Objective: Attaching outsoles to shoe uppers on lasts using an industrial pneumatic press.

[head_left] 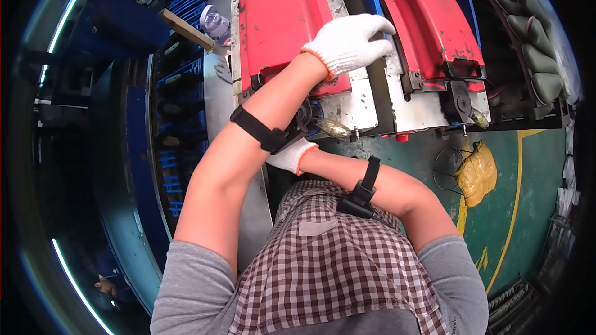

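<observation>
My left hand (352, 42), in a white knit glove with an orange cuff, reaches over the right edge of the nearer red machine cover (282, 25). Its thumb and fingers point right and stand apart, with nothing visible between them. Beneath my left forearm crosses my right arm, bringing my gloved right hand (289, 157) to the left, beside the front of that machine. The left forearm hides its fingers, so what they touch cannot be seen. Close to it is a clear-wrapped handle (333, 128) on the machine's front.
A second red machine cover (431, 18) stands to the right, across a narrow gap. A metal bench (217, 96) runs along the left, with a wooden bar (188, 30) jutting over it. A yellow bag (478, 175) hangs on a wire ring stand above the green floor. Dark green shoe-shaped pieces (539, 56) line a rack.
</observation>
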Tool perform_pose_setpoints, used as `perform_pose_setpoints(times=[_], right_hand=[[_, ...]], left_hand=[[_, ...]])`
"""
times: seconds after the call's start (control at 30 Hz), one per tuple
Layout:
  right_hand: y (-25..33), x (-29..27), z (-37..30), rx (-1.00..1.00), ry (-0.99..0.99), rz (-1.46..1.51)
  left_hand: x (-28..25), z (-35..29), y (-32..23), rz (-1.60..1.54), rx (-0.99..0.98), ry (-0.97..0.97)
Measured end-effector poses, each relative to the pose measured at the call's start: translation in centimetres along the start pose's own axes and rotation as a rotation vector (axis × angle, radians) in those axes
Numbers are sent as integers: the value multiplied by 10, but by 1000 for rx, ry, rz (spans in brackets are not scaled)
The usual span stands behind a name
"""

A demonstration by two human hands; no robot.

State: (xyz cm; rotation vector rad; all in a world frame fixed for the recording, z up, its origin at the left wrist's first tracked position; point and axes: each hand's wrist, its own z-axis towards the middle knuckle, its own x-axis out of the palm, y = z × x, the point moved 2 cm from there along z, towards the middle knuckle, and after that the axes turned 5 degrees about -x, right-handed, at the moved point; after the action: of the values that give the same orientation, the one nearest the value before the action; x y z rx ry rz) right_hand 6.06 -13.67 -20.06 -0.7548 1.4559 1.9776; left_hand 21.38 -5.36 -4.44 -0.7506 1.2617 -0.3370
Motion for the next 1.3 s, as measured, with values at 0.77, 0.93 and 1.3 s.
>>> perform_pose_setpoints(times=[0.77,0.93,1.3], right_hand=[[-209,-317,-325,956,-573,-611],[-220,-310,-324,993,-513,-716],[-114,-225,-301,1356,-540,-73]], left_hand=[[115,30,-54,5,365,-58],[157,77,-79,110,421,49],[186,99,-80,366,414,-31]])
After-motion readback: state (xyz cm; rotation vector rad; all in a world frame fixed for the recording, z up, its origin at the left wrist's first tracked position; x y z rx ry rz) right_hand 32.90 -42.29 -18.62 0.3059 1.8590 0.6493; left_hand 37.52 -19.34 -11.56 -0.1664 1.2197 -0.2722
